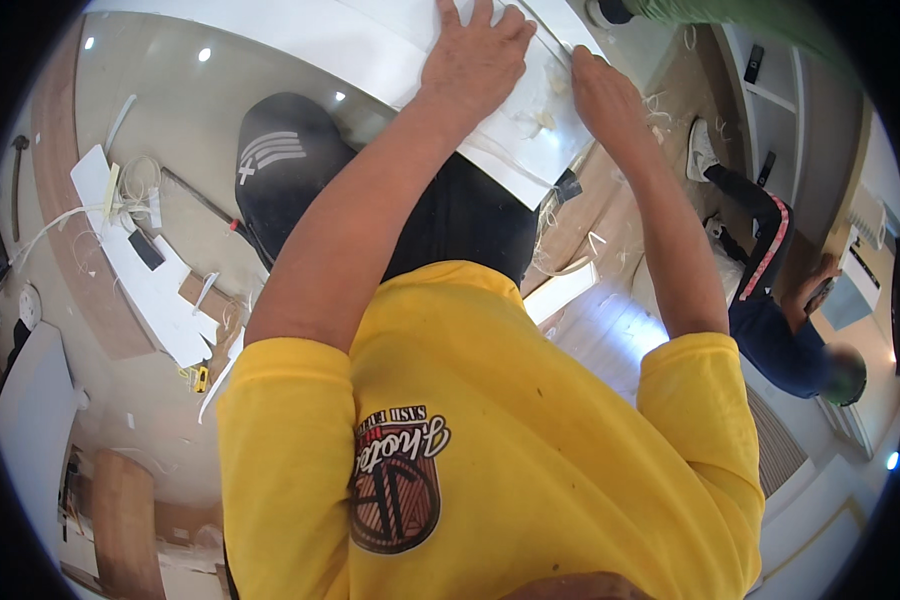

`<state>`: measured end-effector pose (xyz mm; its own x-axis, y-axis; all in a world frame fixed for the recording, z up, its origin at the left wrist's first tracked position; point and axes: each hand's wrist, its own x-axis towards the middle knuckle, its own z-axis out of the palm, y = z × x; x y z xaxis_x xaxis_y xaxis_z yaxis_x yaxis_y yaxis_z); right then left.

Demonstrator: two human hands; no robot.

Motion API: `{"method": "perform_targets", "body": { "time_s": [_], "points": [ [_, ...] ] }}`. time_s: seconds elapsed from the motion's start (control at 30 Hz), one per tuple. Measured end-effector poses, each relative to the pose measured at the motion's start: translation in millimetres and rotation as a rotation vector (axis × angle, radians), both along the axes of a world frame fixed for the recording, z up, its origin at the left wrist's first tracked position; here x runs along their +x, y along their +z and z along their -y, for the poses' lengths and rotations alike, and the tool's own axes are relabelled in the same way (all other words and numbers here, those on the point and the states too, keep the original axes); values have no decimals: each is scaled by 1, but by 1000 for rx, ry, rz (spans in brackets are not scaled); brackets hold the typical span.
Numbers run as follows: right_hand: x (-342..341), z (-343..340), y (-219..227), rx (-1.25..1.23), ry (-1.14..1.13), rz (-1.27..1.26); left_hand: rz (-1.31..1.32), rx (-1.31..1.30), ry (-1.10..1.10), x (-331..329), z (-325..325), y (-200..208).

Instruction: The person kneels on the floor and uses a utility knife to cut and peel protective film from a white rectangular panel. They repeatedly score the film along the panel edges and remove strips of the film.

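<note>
A long white panel [515,165] lies in front of my body, across my black-trousered thighs, its near corner by my lap. My left hand [478,58] rests palm down on the panel with its fingers spread. At the panel's right edge is my right hand [607,95], fingers bent and drawn together beside a thin line running along that edge. Whatever those fingers pinch is hidden. Pale scraps [544,122] lie on the panel between my two forearms.
On the left floor are white board offcuts [135,255], a cable coil [140,182] and a yellow tape measure [201,379]. A co-worker [785,340] in dark clothes is at the right, near grey shelving [770,100]. A green-clad leg [730,15] shows at top right.
</note>
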<state>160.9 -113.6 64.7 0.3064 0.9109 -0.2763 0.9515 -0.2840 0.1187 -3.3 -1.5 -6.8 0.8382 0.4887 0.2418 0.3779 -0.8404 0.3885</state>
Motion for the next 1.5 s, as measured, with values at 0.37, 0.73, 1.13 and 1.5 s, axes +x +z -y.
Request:
{"method": "perform_targets", "body": {
  "time_s": [0.37,0.73,1.13,1.5],
  "points": [
    [2,22,9,-14,-21,-25,-24,8,-1,-2,3,-1],
    [4,22,1,39,-18,-47,-18,-36,-5,1,1,0],
    [9,27,-3,39,-37,-38,-29,-25,-7,-2,0,1],
    [-7,25,2,-25,-123,23,9,-43,6,-3,0,0]
  ]
}}
